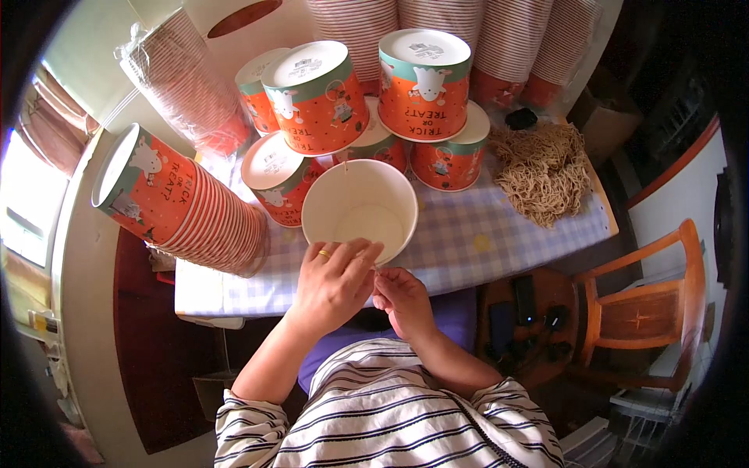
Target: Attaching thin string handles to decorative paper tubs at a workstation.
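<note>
A paper bucket (316,204) with a white inside tilts toward me at the table's near edge, its mouth facing up. A short bit of tan string (346,167) shows at its far rim. My left hand (335,279), with a ring on one finger, is closed over the near rim, fingertips reaching inside. Just right of it, my right hand (402,298) is closed in a pinch against the rim. What lies between those fingers is too small and hidden to name.
Upturned orange-and-green buckets (425,86) stand stacked behind. A tall nested bucket stack (195,210) leans at left, with plastic-wrapped stacks (187,86) farther back. A heap of tan strings (542,171) lies right on the checked tablecloth (499,242). A wooden chair (640,312) stands right.
</note>
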Available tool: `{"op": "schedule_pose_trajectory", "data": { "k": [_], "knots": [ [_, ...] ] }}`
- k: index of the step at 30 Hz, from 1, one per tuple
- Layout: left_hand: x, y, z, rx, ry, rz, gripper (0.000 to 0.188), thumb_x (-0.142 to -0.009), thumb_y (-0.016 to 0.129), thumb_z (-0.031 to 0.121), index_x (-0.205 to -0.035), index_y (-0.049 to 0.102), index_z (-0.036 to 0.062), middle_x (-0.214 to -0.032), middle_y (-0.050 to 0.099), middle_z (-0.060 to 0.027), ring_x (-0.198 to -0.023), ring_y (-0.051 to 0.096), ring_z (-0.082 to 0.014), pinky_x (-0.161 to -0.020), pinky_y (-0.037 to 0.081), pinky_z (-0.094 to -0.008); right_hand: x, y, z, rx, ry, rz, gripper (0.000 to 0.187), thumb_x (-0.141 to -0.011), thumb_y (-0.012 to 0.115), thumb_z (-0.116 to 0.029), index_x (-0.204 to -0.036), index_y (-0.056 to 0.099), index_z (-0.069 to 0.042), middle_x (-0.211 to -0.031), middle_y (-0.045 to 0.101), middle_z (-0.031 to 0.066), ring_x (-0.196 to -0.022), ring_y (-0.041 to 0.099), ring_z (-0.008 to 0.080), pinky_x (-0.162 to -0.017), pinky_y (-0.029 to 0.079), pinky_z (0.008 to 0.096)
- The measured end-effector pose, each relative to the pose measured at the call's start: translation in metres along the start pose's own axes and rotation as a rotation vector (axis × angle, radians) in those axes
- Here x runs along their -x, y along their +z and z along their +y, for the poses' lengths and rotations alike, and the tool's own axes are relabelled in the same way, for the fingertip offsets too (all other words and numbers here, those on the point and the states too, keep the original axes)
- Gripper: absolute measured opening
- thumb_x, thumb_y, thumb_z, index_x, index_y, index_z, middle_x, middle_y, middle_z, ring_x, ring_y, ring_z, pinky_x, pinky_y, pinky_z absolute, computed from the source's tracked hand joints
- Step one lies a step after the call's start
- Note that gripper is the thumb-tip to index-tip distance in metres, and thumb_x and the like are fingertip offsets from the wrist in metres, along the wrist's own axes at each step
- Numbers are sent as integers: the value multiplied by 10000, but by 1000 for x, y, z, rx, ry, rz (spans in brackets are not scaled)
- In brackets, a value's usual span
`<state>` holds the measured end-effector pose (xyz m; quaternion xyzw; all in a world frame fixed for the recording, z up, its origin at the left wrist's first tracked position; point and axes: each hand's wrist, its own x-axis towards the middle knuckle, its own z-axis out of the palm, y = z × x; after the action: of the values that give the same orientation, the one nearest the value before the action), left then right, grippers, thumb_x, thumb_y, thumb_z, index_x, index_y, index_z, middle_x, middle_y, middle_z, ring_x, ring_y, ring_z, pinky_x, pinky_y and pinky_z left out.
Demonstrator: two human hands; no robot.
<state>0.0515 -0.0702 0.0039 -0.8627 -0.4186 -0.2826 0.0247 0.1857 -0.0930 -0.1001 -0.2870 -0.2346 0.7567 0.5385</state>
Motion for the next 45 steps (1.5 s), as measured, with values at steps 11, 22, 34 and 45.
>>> {"op": "schedule_pose_trajectory", "data": {
  "k": [11,22,34,45],
  "knots": [
    [-6,-1,3,-76,88,-19,531,-660,650,129,-1175,538,63,-927,604,-47,-890,573,-220,-827,413,-389,3,-1,3,-74,-4,-25,119,-899,589,-153,-923,570,-38,-758,587,43,-599,482,86,-537,383,214],
    [-6,12,-13,107,153,-28,511,-675,678,13,-1168,541,35,-762,618,-54,-701,608,-213,-729,465,-347,3,1,-2,-63,14,-26,91,-892,591,-126,-920,574,-41,-746,594,50,-595,487,86,-535,381,216],
    [-2,13,-20,194,152,-6,567,-656,691,85,-1199,531,59,-787,605,-44,-731,597,-220,-751,448,-348,2,-1,1,-63,45,12,87,-873,594,-113,-910,584,-34,-745,594,53,-577,482,86,-525,374,217],
    [-2,13,-18,162,123,-25,526,-654,697,38,-1161,561,68,-867,645,-53,-773,618,-211,-772,453,-362,3,4,-1,-65,-25,30,113,-910,561,-149,-924,605,-46,-720,552,-11,-566,435,44,-494,330,189]
  ]
}}
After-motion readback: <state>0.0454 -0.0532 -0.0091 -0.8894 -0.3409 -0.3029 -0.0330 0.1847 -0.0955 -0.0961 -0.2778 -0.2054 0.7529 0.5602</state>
